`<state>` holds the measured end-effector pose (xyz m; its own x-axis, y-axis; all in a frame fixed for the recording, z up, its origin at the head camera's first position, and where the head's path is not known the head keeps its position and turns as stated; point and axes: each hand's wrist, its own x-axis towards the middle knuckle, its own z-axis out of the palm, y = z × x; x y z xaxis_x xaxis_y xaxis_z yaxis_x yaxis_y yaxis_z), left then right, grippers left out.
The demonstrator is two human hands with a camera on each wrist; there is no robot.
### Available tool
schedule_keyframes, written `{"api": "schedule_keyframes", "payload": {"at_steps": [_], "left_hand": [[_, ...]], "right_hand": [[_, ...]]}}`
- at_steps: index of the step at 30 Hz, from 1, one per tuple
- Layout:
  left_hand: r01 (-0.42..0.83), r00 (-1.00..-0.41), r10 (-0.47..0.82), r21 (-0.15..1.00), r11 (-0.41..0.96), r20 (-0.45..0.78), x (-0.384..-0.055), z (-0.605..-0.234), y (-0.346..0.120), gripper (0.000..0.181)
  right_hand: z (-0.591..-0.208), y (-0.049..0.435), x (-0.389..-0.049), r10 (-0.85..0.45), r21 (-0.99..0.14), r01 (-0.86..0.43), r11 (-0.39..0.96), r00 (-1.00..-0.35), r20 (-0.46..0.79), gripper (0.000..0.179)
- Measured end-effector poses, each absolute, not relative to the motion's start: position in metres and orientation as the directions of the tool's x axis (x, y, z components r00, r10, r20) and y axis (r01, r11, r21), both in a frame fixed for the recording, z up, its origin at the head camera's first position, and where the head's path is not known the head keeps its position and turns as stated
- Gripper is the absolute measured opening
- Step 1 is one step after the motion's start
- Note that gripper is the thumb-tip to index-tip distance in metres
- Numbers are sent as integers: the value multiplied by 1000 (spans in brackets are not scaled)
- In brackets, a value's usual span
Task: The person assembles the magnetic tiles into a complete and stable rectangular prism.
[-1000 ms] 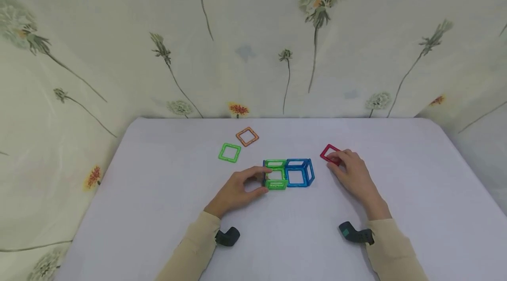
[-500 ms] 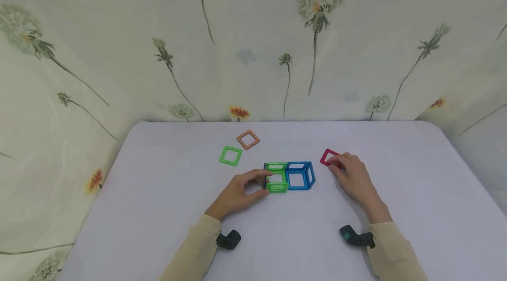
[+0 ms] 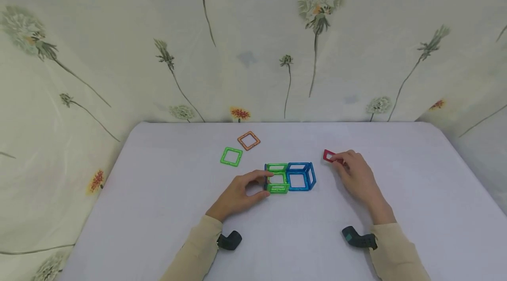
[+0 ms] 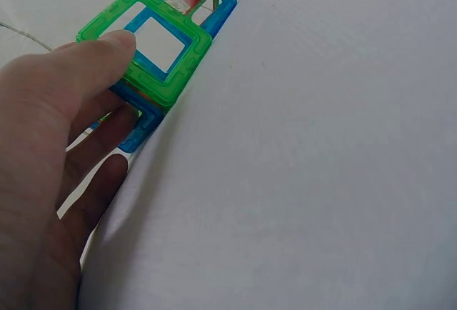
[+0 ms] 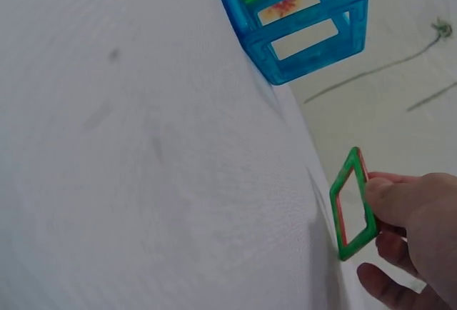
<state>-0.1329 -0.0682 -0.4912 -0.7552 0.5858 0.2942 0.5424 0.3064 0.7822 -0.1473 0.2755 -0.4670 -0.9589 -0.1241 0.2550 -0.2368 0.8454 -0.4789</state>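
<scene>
My left hand [image 3: 239,193] grips the left end of a structure of magnetic tiles [image 3: 298,190], its thumb on the green front tile [image 4: 188,74]. Open square frames make up this structure, green at left and blue at right, with several standing upright. To its right, my right hand [image 3: 358,179] pinches a red magnetic tile [image 3: 327,155] between thumb and fingers. In the right wrist view that tile stands tilted on edge, and a green frame [image 5: 346,254] shows against its near face. My fingers hide part of it.
Behind the left hand, a loose green tile [image 3: 222,156] and an orange tile [image 3: 241,143] lie flat on the white table [image 3: 293,237]. A floral cloth [image 3: 245,83] hangs beyond the table's back edge.
The red tile has been tipped up from nearly flat, so it looks narrower, and my right hand has shifted slightly right. My left hand keeps its hold; the whole head view has shifted slightly.
</scene>
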Motion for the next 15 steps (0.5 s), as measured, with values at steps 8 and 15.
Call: {"api": "schedule_keyframes", "payload": {"at_steps": [8,15], "left_hand": [[540,-754,587,787,299,294,-132,-491,-68,45],[545,-754,585,781,305,298,-133,-493,-68,45]], "right_hand": [[-464,280,-148,-87,-476,-292,829,-910,406,12],[-460,283,-150,-57,-489,-348,800,-856,515,10]]}}
